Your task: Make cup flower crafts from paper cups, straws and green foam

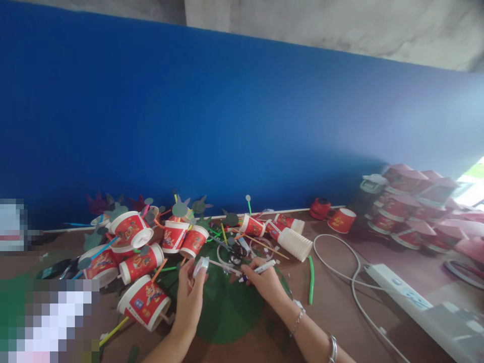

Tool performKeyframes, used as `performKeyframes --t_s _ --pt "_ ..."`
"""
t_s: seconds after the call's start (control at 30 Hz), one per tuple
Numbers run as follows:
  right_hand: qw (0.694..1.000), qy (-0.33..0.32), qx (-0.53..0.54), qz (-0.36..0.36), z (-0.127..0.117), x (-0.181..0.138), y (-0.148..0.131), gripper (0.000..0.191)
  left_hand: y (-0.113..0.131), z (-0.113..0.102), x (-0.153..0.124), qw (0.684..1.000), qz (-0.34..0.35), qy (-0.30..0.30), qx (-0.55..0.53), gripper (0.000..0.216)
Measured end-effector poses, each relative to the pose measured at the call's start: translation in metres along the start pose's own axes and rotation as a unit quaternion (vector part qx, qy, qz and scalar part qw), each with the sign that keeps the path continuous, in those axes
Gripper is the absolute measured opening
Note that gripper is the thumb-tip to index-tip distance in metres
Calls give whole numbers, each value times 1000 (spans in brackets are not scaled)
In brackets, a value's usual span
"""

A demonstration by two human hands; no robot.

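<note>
My left hand [190,295] is closed round a small white round object [200,265], held up above a dark green sheet [227,312] on the brown table. My right hand [265,280] grips a white marker pen [260,268] with a dark tip pointing left toward that object. Both hands hover over the green sheet, close together. Scissors [235,253] lie just beyond them.
Several red paper cups [142,302] with coloured straws and grey-green cut-outs lie heaped at the left. A stack of white cups [295,244] lies on its side. A white power strip [397,288] and cable [351,272] run at the right, by piled red cups [401,209]. A blue wall stands behind.
</note>
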State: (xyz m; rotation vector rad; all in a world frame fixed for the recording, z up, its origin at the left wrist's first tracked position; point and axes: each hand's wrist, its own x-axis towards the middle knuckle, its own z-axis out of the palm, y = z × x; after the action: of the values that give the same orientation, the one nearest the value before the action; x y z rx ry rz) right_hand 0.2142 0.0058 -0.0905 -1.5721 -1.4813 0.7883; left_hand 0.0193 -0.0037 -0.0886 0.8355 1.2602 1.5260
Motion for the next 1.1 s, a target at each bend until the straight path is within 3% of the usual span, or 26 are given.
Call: performKeyframes --t_s 0.67,1.1 --pt "1000 5 -15 -19 -3 -2 -8 28 4 2 -1 1000 -8 3 -16 49" --pt "1000 -2 10 5 -3 -2 0 22 3 1 0 1000 -9 4 -14 51"
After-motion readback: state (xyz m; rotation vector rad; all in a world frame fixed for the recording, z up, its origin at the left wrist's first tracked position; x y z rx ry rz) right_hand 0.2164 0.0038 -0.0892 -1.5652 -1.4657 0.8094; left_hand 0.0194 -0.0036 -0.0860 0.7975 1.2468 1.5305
